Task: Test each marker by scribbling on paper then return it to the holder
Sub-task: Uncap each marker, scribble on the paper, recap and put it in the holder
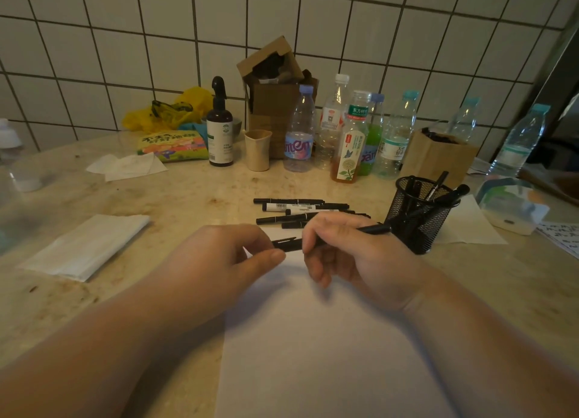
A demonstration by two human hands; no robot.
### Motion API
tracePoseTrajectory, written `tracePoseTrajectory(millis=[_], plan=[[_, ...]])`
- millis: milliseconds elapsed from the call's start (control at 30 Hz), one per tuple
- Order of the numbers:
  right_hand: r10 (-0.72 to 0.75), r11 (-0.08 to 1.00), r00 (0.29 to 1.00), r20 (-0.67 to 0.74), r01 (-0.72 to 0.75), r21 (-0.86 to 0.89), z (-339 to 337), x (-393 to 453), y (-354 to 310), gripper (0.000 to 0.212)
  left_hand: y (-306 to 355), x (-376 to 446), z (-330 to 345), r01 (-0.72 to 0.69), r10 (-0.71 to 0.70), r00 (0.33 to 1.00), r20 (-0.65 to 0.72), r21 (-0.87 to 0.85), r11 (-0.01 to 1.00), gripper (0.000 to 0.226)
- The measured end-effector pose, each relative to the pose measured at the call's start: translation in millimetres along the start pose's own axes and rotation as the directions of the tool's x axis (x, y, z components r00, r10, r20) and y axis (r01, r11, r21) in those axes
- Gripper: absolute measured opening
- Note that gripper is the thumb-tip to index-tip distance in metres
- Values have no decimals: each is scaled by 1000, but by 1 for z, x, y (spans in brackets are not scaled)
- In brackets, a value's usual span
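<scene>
Above paper [313,355]: marker [372,229] lying crosswise, both hands' fingers [272,254] pinching it.

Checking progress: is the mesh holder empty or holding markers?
Holding markers: several black ones stand inside the upright mesh holder; more markers lie on the table.

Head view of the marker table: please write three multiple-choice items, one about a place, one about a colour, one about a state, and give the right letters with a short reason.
1. Where is the mesh holder?
A. right of the paper
B. left of the paper
C. on the paper

2. What colour is the held marker?
A. red
B. black
C. green

3. What is the left hand doing?
A. lying flat
B. pinching the marker's cap end
C. holding a bottle

Key: 1 A, it stands beyond the right hand; 2 B, barrel is black; 3 B, thumb and fingers close on the cap end.
</scene>
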State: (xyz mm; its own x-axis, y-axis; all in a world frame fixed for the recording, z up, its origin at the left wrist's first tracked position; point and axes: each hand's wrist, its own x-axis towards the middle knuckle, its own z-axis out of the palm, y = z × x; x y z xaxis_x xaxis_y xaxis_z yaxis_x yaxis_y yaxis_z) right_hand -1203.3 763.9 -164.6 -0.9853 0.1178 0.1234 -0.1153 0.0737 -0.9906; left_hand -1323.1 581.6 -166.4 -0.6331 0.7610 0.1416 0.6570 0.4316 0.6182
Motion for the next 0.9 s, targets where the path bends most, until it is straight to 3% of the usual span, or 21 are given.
tracePoseTrajectory(millis=[100, 200, 267, 367, 567, 633, 767, 900], plan=[[-10, 996, 1000, -4, 10, 88, 0, 1, -1, 37, -1, 2, -3, 10, -16, 998, -63, -91, 996, 21], [31, 991, 999, 41, -36, 126, 1, -1, -5, 21, 5, -3, -3, -59, 66, 995, 79, -92, 994, 13], [71, 992, 994, 80, -79, 96, 3, -2, -6, 15, 8, -6, 0, -123, 124, 982, 141, -15, 992, 10], [53, 998, 997, 48, -55, 40, 6, -1, -6, 20, 8, -6, 2, -141, 137, 985, 102, 38, 989, 12], [32, 999, 999, 1, -32, -7, 4, 1, -6, 15, 8, -7, 3, -133, 136, 978, 156, -32, 991, 18], [28, 999, 999, 27, -27, -26, 5, 0, -6, 15, 8, -8, 3, -87, 122, 959, 254, -142, 986, 22], [-8, 1000, 997, 82, 7, 3, 8, 0, -9, 14, 7, -8, -9, 42, 193, 874, 445, -465, 884, 23], [-61, 998, 990, 125, 59, 24, 11, 0, -9, 11, 3, -7, -14, 104, 275, 784, 556, -556, 825, 24]])
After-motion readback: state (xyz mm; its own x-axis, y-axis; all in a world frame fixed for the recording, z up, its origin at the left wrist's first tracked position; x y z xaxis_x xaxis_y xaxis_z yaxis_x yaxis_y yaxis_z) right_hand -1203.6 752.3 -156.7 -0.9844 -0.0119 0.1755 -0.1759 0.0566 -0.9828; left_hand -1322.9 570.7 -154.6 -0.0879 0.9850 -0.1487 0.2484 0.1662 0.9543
